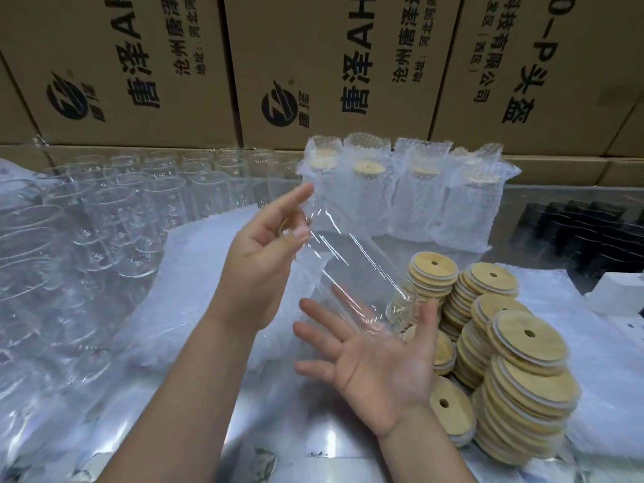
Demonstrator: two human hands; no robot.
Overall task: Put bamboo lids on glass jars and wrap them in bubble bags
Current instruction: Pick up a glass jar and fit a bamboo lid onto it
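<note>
While the left hand (265, 263) pinches the upper end of a tilted glass jar (348, 270) between thumb and fingers, the right hand (380, 367) lies flat-open, palm up and fingers spread, beneath its lower end; stacked bamboo lids (522, 385) stand just right, bubble-wrapped jars (400, 200) behind.

We see the glass jar (352, 273) as clear and colourless, streaked with white glints, like the empty jars (115, 217) along the surface's left edge. The bamboo lids (522, 388) near its right edge are pale honey-yellow, each rimmed in grey-white, with one dark hole. At the back edge the bubble bags (411, 203) look milky white (a fine dotted pattern). We note brown cartons (139, 64) printed in black.
</note>
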